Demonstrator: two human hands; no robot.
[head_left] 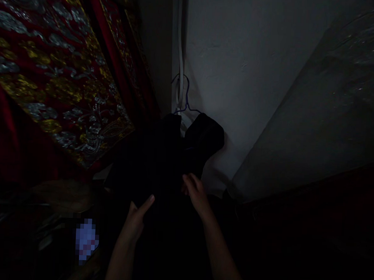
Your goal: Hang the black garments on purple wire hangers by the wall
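A black garment [161,163] hangs from a thin dark-blue hanger [187,99]; its exact cut is lost in the dark. My left hand [136,218] grips the garment's left part, thumb lying on the front of the cloth and the other fingers mostly hidden behind it. On the right side of the same cloth, my right hand [194,191] has its fingers curled in and pressed against the fabric. The hanger's hook goes around a white cable or pipe [181,53] running down the wall.
Red cloth with gold and silver embroidery [62,76] hangs at the upper left. Behind the garment is a grey wall [240,64], with a shiny translucent sheet [325,92] on the right. A blurred-out pale blue item [86,239] lies among dim clutter at the lower left.
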